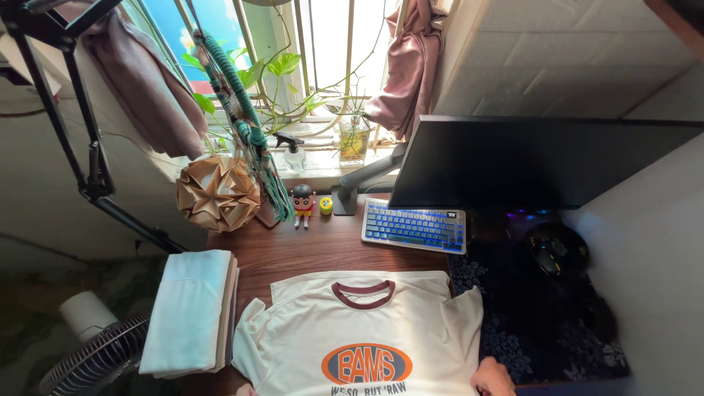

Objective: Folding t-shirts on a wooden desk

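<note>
A cream T-shirt (367, 330) with a maroon collar and an orange-and-blue oval print lies spread flat, front up, on the brown wooden desk (293, 249). My right hand (493, 378) shows only partly at the bottom edge, resting on the shirt's lower right side by the sleeve. Just a sliver of my left hand (246, 390) appears at the bottom edge near the shirt's lower left; its fingers are out of the frame. A stack of folded pale blue and cream clothes (192, 308) lies to the left of the shirt.
Behind the shirt sit a blue-and-white keyboard (415, 226), a dark monitor (543, 163) on an arm, and a black mouse (557, 249) on a dark floral mat. A paper ball (218, 193), small figurine (302, 202), plants and spray bottle stand by the window. A fan (92, 363) is lower left.
</note>
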